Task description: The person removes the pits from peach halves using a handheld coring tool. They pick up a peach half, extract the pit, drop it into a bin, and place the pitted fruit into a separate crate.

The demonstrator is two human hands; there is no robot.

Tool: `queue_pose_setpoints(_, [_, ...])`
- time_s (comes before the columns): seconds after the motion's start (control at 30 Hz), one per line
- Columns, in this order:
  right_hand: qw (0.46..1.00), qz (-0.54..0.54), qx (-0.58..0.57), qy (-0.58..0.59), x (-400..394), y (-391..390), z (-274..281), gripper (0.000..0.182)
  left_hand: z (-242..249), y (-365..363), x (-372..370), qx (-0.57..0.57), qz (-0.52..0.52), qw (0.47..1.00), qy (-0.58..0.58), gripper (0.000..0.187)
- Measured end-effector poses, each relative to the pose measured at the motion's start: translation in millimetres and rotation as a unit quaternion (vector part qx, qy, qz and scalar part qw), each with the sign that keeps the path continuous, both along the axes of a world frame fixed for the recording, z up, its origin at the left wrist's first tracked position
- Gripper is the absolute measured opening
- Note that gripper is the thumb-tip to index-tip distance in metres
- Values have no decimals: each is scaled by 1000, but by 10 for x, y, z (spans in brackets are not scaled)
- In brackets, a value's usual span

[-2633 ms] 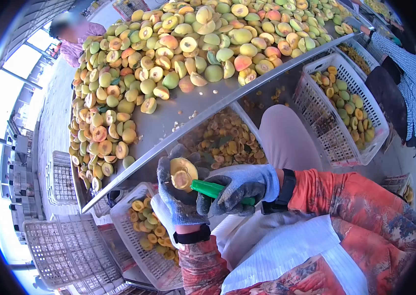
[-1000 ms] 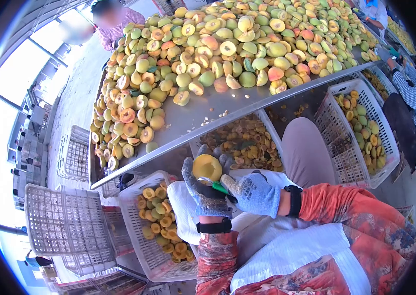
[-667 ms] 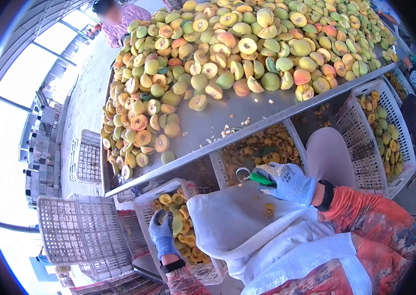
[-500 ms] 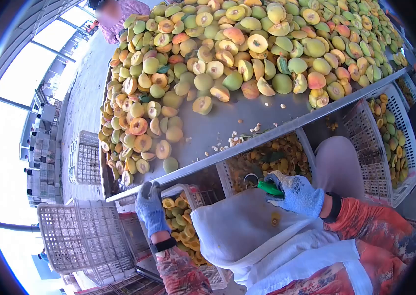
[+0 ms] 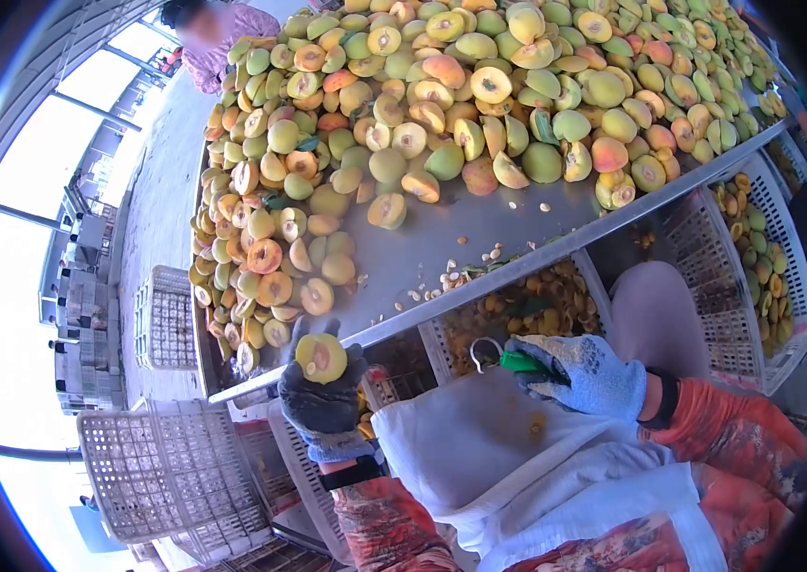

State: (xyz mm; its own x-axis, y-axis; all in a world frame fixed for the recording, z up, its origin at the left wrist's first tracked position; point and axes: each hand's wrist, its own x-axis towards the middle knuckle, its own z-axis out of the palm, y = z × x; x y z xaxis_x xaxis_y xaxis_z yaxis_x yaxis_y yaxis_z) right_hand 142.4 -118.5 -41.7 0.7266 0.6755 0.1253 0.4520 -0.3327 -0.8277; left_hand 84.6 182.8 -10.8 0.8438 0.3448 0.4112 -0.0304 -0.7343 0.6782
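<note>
My left hand (image 5: 322, 396), in a blue glove with a dark palm, is palm up at the table's front edge and holds a halved yellow-green fruit (image 5: 320, 358), cut face up. To the right, my right hand (image 5: 580, 375), in a light blue glove, is wrapped round the green handle (image 5: 521, 362) of a tool. The tool's metal ring (image 5: 486, 354) points left, over a crate of fruit pieces. Many halved fruits (image 5: 387, 164) are heaped on the metal table (image 5: 489, 224) beyond both hands.
Small pits lie near the table's metal rim (image 5: 556, 244). Crates of fruit stand below it, one at the right (image 5: 780, 276). Empty white crates (image 5: 170, 467) are at the left. Another person (image 5: 222, 43) stands at the far left corner. A white apron (image 5: 480, 448) covers my lap.
My left hand has turned palm up and now holds a halved fruit; before, it held none. The green-handled tool has shifted slightly in my right hand.
</note>
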Motion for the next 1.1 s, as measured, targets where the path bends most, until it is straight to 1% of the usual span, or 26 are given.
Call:
queue_pose_setpoints(0.03, [1000, 17, 3, 0, -52, 47, 62, 50, -89, -176, -88, -452, 43, 890, -42, 67])
queue_pose_setpoints(0.07, [1000, 16, -1, -3, -103, 93, 100, 50, -61, -219, -222, -734, -92, 672, -49, 61])
queue_pose_setpoints(0.13, [994, 82, -45, -53, -218, 183, 148, 51, -135, -482, -354, -707, -100, 700, 4, 63])
queue_pose_setpoints(0.17, [994, 79, -51, -55, -287, 202, 195, 51, -69, -793, -303, -695, 44, 718, -19, 61])
queue_pose_setpoints(0.2, [992, 72, -23, -100, -347, 216, 246, 45, -14, -924, -385, -715, -6, 699, -4, 60])
queue_pose_setpoints(0.23, [987, 65, 7, -144, -409, 207, 283, 41, -28, -1015, -448, -700, -11, 714, 5, 59])
queue_pose_setpoints(0.27, [987, 65, 3, -148, -465, 183, 313, 41, -21, -1100, -498, -683, -15, 730, 14, 58])
queue_pose_setpoints(0.33, [973, 57, -40, -222, -551, 134, 358, 44, 72, -1263, -575, -669, -13, 743, 12, 57])
queue_pose_setpoints(0.4, [971, 58, -37, -230, -614, 76, 385, 46, 167, -1343, -662, -651, -8, 759, 9, 56])
queue_pose_setpoints(0.47, [969, 57, -63, -230, -680, 20, 458, 45, 237, -1380, -742, -593, -10, 805, 33, 52])
queue_pose_setpoints(0.5, [969, 57, -62, -233, -713, -3, 481, 45, 292, -1429, -775, -592, -11, 805, 31, 52])
queue_pose_setpoints(0.57, [989, 98, -66, -93, -779, -40, 536, 41, 404, -1569, -824, -543, -8, 839, -30, 42])
queue_pose_setpoints(0.6, [989, 99, -65, -94, -808, -79, 599, 41, 381, -1620, -839, -542, -8, 840, -31, 42])
queue_pose_setpoints(0.67, [991, 114, -40, -60, -861, -171, 735, 39, 315, -1698, -859, -517, 4, 845, -132, 34])
queue_pose_setpoints(0.7, [991, 114, -40, -60, -872, -190, 724, 39, 320, -1711, -867, -518, 4, 845, -132, 34])
queue_pose_setpoints(0.77, [989, 113, 10, -90, -893, -221, 659, 39, 327, -1731, -895, -380, 45, 920, -85, 41])
queue_pose_setpoints(0.8, [990, 114, 10, -88, -874, -213, 551, 39, 310, -1693, -932, -380, 46, 920, -84, 41])
queue_pose_setpoints(0.83, [985, 124, 54, -108, -830, -190, 395, 35, 282, -1622, -978, -194, 30, 980, -17, 41])
queue_pose_setpoints(0.87, [978, 134, 98, -129, -785, -185, 319, 31, 267, -1591, -988, 1, 12, 999, 50, 41])
queue_pose_setpoints(0.9, [979, 130, 99, -126, -781, -199, 505, 31, 274, -1608, -982, 2, 9, 999, 53, 41])
queue_pose_setpoints(0.93, [977, 167, 6, 132, -763, -227, 752, 32, 286, -1636, -952, -156, 18, 988, 3, 42])
queue_pose_setpoints(0.97, [901, 192, -88, 379, -745, -232, 913, 33, 295, -1661, -924, -309, 29, 949, -50, 42])
queue_pose_setpoints(1.0, [901, 195, -88, 378, -778, -222, 883, 33, 289, -1687, -914, -308, 31, 950, -51, 42])
queue_pose_setpoints(1.03, [846, 205, 39, 491, -836, -212, 814, 33, 278, -1721, -900, -330, 50, 938, -88, 44])
queue_pose_setpoints(1.07, [762, 210, 163, 590, -851, -197, 746, 36, 272, -1749, -889, -351, 69, 925, -125, 46])
queue_pose_setpoints(1.1, [760, 225, 117, 599, -800, -178, 681, 35, 301, -1778, -914, -387, 59, 913, -117, 24])
